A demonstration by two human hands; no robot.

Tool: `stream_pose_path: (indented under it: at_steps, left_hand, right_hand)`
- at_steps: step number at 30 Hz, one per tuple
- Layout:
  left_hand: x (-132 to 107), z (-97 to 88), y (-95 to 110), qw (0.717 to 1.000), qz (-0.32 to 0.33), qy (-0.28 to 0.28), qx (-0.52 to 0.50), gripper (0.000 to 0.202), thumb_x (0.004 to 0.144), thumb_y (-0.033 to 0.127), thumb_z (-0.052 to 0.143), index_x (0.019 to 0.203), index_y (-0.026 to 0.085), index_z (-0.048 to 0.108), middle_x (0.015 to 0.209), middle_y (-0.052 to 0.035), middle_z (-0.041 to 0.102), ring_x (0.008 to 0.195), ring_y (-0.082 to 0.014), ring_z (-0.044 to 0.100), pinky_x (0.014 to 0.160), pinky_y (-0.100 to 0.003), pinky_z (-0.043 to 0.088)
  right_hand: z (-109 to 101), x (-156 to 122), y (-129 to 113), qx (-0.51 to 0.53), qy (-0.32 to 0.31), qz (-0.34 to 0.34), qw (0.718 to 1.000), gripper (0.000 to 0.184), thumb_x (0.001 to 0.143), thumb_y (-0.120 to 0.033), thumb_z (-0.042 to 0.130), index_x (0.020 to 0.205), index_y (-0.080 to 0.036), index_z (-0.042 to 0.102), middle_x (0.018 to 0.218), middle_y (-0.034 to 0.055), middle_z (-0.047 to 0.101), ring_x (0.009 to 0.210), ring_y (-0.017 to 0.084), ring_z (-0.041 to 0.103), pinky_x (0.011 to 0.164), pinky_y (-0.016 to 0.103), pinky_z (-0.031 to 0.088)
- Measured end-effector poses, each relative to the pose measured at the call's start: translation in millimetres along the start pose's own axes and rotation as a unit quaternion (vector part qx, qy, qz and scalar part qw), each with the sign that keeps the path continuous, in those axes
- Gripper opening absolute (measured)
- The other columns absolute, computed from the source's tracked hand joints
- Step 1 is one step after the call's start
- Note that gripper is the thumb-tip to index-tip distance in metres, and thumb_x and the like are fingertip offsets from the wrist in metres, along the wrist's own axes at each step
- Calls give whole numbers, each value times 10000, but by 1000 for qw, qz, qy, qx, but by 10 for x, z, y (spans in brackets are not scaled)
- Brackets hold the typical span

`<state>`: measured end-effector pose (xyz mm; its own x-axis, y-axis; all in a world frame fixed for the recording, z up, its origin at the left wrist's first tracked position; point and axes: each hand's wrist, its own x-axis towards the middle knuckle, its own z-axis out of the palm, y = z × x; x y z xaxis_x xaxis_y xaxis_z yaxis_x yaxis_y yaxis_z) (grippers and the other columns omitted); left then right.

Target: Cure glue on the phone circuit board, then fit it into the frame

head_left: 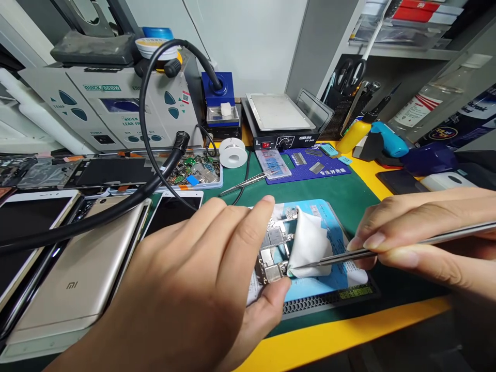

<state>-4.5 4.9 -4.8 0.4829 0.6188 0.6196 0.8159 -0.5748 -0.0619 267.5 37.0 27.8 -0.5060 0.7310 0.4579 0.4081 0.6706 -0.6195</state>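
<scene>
Centrally, on a green work mat [360, 191] with a yellow border, two bare hands work over a small bare circuit board [274, 237] with silvery metal shields. The board lies on a blue and white printed sheet [336, 223], which rests on a dark plate [321, 306] with a honeycomb pattern along its near edge. The left hand [201, 274], large in the foreground, grasps the board from its left side, with the forefinger by the far edge and the thumb against the near edge; its other fingers are curled behind. The right hand [422, 237] grips slim metal tweezers [457, 233] between thumb and fingers, like a pen, pointing left. Their tips meet the near left corner of a white cloth [310, 240], crumpled over the board's right side; whether they pinch it or merely press on it cannot be told. Beyond the hands, a second pair of tweezers [248, 183] lies near a white spool [233, 153] and a purple mat [329, 166]. Behind these stands a black heating plate [287, 139] with a pale top. At left is a grey hot-air station [127, 121], its thick black hose [139, 194] sweeping over a gold phone [77, 279] lying back up. At right, a yellow bottle [353, 135] stands near a mesh holder [344, 106] containing scissors.
</scene>
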Motion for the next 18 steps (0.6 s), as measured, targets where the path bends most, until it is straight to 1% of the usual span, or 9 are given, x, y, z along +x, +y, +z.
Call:
stream_pose_path:
  at_steps: [2, 5, 7, 10, 12, 16, 18]
  left_hand:
    - [-1, -3, -1, 1000, 2, -2, -2, 519, 828, 439, 597, 1238, 122, 597, 916, -73, 728, 756, -266, 678, 460, -449, 529]
    - [-7, 2, -11, 1000, -3, -2, -3, 524, 831, 430, 595, 1251, 116, 590, 932, -77, 732, 773, -273, 682, 462, -461, 533]
    - [-12, 7, -14, 1000, -7, -1, -2, 529, 836, 444, 596, 1252, 118, 591, 938, -78, 732, 780, -274, 680, 479, -466, 541]
    - [-18, 8, -8, 1000, 0, 0, 3, 521, 839, 445, 601, 1248, 122, 598, 939, -77, 731, 774, -268, 673, 481, -452, 533]
    - [-26, 2, 0, 1000, 0, -2, 2, 511, 841, 441, 596, 1244, 126, 601, 945, -77, 732, 774, -264, 671, 469, -440, 518]
    - [-42, -13, 4, 1000, 0, -5, 1, 508, 839, 441, 590, 1234, 121, 606, 934, -77, 724, 768, -262, 663, 483, -443, 521]
    - [-40, -12, -4, 1000, -6, -4, 6, 501, 843, 432, 591, 1234, 120, 608, 915, -74, 716, 757, -260, 659, 485, -444, 519]
  right_hand:
    - [-19, 1, 5, 6, -10, -1, 1000, 109, 770, -176, 794, 840, -259, 793, 778, 29, 770, 709, 223, 738, 539, 297, 631]
    - [-46, -12, 15, 14, -13, 0, 1000, 97, 772, -182, 797, 833, -257, 795, 766, 27, 766, 702, 213, 730, 531, 288, 620]
    - [-53, -22, 20, 15, 1, 5, 1000, 88, 774, -192, 799, 829, -261, 797, 754, 24, 766, 697, 210, 725, 530, 290, 612]
    - [-47, -30, 28, 10, 32, 13, 999, 98, 770, -193, 805, 834, -267, 802, 744, 20, 768, 711, 217, 725, 586, 312, 623]
    - [-38, -30, 30, 12, 39, 21, 999, 110, 772, -178, 801, 833, -270, 801, 746, 16, 770, 720, 218, 727, 617, 315, 631]
    - [-30, -16, 24, 25, -6, -5, 1000, 122, 769, -138, 795, 831, -244, 791, 769, 27, 776, 703, 197, 728, 555, 266, 622]
    - [-34, -7, 25, 23, -16, -11, 1000, 124, 770, -137, 795, 844, -236, 794, 768, 35, 774, 704, 201, 728, 544, 273, 620]
